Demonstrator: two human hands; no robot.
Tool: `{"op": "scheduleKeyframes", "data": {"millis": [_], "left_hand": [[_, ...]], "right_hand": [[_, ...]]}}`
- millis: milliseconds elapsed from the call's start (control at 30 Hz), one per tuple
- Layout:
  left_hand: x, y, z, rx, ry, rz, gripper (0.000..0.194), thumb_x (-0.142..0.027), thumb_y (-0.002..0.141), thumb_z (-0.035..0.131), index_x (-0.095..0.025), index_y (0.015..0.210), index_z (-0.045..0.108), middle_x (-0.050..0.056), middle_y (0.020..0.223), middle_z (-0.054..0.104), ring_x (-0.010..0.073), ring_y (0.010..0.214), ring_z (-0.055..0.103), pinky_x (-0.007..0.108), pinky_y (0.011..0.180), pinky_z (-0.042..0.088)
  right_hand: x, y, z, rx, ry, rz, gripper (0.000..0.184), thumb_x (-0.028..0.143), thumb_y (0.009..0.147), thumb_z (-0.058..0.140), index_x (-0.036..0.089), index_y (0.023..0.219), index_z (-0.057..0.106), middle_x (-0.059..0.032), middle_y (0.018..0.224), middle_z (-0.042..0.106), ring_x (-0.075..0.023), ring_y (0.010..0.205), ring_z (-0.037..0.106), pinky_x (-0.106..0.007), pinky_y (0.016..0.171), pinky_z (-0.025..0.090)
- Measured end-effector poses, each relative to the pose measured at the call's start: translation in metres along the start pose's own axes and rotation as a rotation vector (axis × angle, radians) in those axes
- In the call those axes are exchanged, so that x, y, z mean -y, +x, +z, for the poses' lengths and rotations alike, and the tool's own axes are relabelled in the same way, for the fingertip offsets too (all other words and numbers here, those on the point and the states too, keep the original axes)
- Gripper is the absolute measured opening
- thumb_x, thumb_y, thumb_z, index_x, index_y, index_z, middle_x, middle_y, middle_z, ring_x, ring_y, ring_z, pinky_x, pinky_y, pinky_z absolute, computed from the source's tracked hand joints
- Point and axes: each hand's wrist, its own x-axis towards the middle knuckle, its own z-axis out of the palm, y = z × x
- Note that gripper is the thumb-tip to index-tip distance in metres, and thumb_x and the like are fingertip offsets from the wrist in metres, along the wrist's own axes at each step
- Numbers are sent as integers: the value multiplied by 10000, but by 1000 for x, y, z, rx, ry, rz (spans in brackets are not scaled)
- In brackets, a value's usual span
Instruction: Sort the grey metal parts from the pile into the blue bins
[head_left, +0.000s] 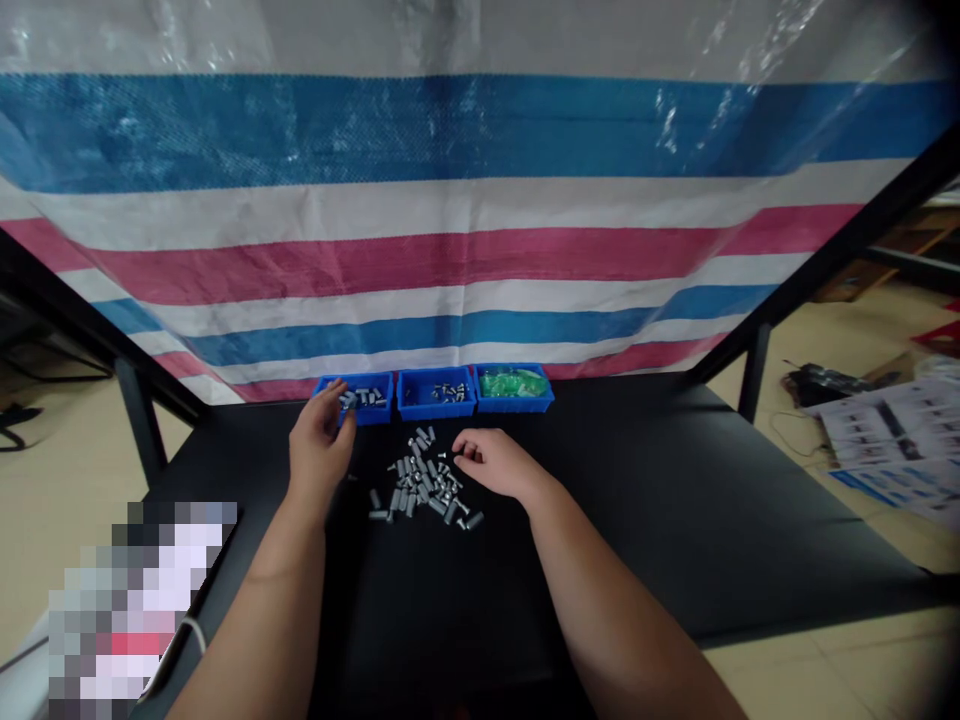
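My left hand [322, 440] is at the left blue bin [354, 414], covering its left side. Its fingers point away from me, and the thumb stands apart from them. Inside that bin lie several grey cylindrical pieces [367, 396]. My right hand [495, 462] hovers at the right edge of a loose pile of grey cylinders and small silver screws [424, 482]. Its fingers are curled, with a gap between thumb and forefinger and nothing visible in it. A single screw [442, 456] lies just left of those fingertips.
The middle blue bin [436, 408] holds small metal parts; the right blue bin [517, 404] holds green, plastic-wrapped contents. Behind the black table [637, 520] hangs a striped sheet [465, 255]. A blurred-out flat object [150, 610] lies at the left edge.
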Motion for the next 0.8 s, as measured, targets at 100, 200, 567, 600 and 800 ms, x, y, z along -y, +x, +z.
{"op": "scheduleKeyframes", "data": {"millis": [100, 200, 567, 600, 800], "left_hand": [[-7, -3, -7, 47, 76, 103, 251, -262, 885, 563, -186, 1095, 678, 82, 1161, 692, 211, 1102, 649, 348, 965, 524], [-11, -8, -13, 301, 130, 132, 184, -283, 861, 609, -196, 998, 695, 47, 954, 720, 186, 868, 675, 312, 800, 540], [-8, -17, 2, 824, 221, 96, 217, -254, 801, 638, -248, 992, 741, 27, 976, 740, 195, 871, 675, 334, 805, 510], [-7, -18, 2, 831, 219, 77, 209, -250, 802, 629, -247, 978, 741, 21, 946, 738, 186, 832, 672, 322, 770, 508], [0, -20, 3, 858, 269, 55, 214, -231, 772, 631, -239, 954, 743, 22, 882, 710, 180, 780, 659, 308, 730, 497]], "right_hand": [[1, 0, 0, 15, -4, 7, 124, 217, 874, 661, 216, 992, 699, -8, 830, 708, -114, 671, 600, -231, 603, 402], [1, 1, 1, 23, -14, 11, 128, 226, 873, 667, 215, 995, 702, -11, 838, 708, -116, 685, 600, -232, 612, 398], [-1, 1, 3, 27, -17, 1, 123, 231, 868, 662, 220, 987, 694, -2, 819, 705, -112, 666, 592, -232, 605, 390], [-1, 1, 3, 28, -17, 0, 124, 230, 868, 661, 221, 987, 694, -2, 819, 705, -112, 666, 592, -232, 604, 390], [0, 1, 3, 29, -20, 4, 121, 231, 868, 663, 214, 983, 696, -9, 824, 707, -113, 667, 588, -234, 606, 385]]}}
